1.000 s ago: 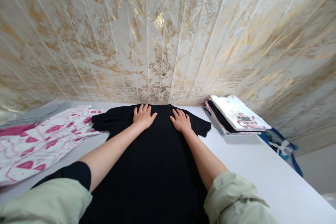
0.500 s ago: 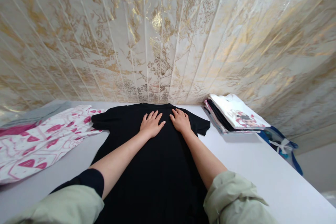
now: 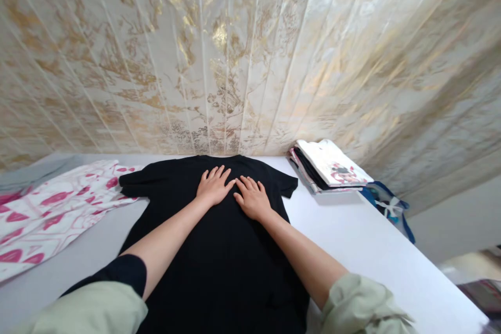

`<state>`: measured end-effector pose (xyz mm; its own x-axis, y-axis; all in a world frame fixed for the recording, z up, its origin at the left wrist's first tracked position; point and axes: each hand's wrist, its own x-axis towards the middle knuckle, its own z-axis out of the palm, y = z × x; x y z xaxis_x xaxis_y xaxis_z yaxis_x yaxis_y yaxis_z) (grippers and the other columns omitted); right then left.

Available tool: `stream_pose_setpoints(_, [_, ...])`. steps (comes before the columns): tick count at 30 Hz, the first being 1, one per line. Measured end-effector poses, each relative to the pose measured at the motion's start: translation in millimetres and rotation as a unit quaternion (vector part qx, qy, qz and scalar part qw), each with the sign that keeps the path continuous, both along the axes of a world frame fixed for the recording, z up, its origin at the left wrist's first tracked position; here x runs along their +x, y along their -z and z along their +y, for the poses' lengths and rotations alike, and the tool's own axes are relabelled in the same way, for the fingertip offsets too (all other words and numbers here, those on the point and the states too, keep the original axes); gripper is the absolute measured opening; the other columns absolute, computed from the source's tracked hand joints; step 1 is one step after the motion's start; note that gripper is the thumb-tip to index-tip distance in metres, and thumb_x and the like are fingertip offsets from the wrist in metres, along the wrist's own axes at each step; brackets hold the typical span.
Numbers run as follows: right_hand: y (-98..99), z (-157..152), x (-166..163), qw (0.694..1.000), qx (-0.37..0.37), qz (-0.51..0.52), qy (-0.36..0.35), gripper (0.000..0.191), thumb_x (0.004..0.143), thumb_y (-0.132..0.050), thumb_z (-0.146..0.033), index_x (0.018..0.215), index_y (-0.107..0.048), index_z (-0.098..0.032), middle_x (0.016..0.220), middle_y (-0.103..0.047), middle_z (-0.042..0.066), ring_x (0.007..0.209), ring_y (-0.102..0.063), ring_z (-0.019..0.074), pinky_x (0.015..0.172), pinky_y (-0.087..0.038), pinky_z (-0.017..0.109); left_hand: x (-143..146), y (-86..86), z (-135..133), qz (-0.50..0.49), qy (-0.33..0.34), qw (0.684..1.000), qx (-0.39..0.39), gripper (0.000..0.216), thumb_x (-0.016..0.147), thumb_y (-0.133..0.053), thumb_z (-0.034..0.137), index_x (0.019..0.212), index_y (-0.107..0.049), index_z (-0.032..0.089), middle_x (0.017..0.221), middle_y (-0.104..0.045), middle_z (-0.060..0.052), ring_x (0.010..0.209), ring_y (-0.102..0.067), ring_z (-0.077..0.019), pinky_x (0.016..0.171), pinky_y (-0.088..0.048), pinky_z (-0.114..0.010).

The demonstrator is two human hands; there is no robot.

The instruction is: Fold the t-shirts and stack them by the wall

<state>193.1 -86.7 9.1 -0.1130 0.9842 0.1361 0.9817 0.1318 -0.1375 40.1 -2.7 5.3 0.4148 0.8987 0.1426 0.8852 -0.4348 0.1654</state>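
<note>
A black T-shirt [image 3: 219, 261] lies spread flat on the white table [image 3: 371, 250], its collar toward the wall and both short sleeves out to the sides. My left hand [image 3: 212, 186] rests flat on the shirt's upper chest with the fingers stretched out. Right beside it, almost touching, my right hand [image 3: 253, 197] also lies flat on the cloth with its fingers apart. Neither hand holds anything. Rolled-up pale green sleeves cover my upper arms.
A white cloth with a pink pattern [image 3: 47, 209] lies crumpled at the left, over a grey garment [image 3: 35, 172]. A stack of folded shirts [image 3: 329, 169] sits at the back right, with blue fabric [image 3: 385, 203] beyond it. A gold-marbled wall [image 3: 250, 52] backs the table.
Both hands have slid together toward the middle of the shirt's chest, the left moving right and the right moving left. The view has shifted slightly.
</note>
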Motion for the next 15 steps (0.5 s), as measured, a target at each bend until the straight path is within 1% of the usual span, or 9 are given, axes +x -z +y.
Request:
stream_pose_setpoints(2, [-1.8,-1,0,1.000,0.007,0.004,0.003,0.053,0.099,-0.033,-0.048,0.148,-0.035,-0.030,0.156,-0.033,0.002,0.143,-0.026,0.0216,0.116,-0.018,0.046,-1,-0.9,0,-0.004,0.012,1.000,0.005,0.058,0.096,-0.026,0.055,0.145,-0.041,0.028,0.157,-0.032,-0.005,0.145,-0.025,-0.0245,0.116,-0.019,-0.048])
stream_pose_setpoints(4, [-3.6,0,1,1.000,0.011,0.007,0.003,0.053,0.099,-0.032,-0.048,0.149,-0.035,-0.029,0.156,-0.033,0.002,0.143,-0.026,0.0220,0.116,-0.018,0.047,-3,-2.0,-3,-0.008,0.039,0.999,0.007,0.055,0.097,-0.028,0.053,0.143,-0.044,0.028,0.156,-0.034,-0.004,0.145,-0.026,-0.0230,0.116,-0.021,-0.047])
stream_pose_setpoints(7, [-3.9,0,1,1.000,0.012,0.008,0.003,0.054,0.099,-0.031,-0.049,0.149,-0.034,-0.028,0.156,-0.032,0.003,0.143,-0.026,0.0227,0.116,-0.018,0.048,-11,-3.0,-14,0.001,0.072,0.997,-0.002,0.054,0.097,-0.030,0.051,0.144,-0.042,0.027,0.156,-0.034,-0.003,0.144,-0.028,-0.0216,0.117,-0.021,-0.044])
stream_pose_setpoints(11, [-1.1,-1,2,1.000,0.014,0.010,-0.003,0.055,0.099,-0.032,-0.049,0.149,-0.034,-0.027,0.156,-0.032,0.004,0.144,-0.025,0.0236,0.116,-0.018,0.048,-28,-4.0,-34,0.034,0.069,0.997,-0.020,0.059,0.096,-0.030,0.052,0.149,-0.034,0.025,0.159,-0.026,-0.004,0.146,-0.023,-0.0227,0.117,-0.018,-0.047])
stream_pose_setpoints(15, [-2.0,-1,3,1.000,0.009,0.022,-0.005,0.053,0.098,-0.036,-0.048,0.148,-0.036,-0.027,0.155,-0.034,0.005,0.143,-0.026,0.0234,0.116,-0.018,0.048,-44,-6.7,-49,0.057,0.056,0.996,-0.034,0.061,0.096,-0.028,0.055,0.150,-0.031,0.026,0.160,-0.023,-0.003,0.147,-0.021,-0.0239,0.117,-0.018,-0.049])
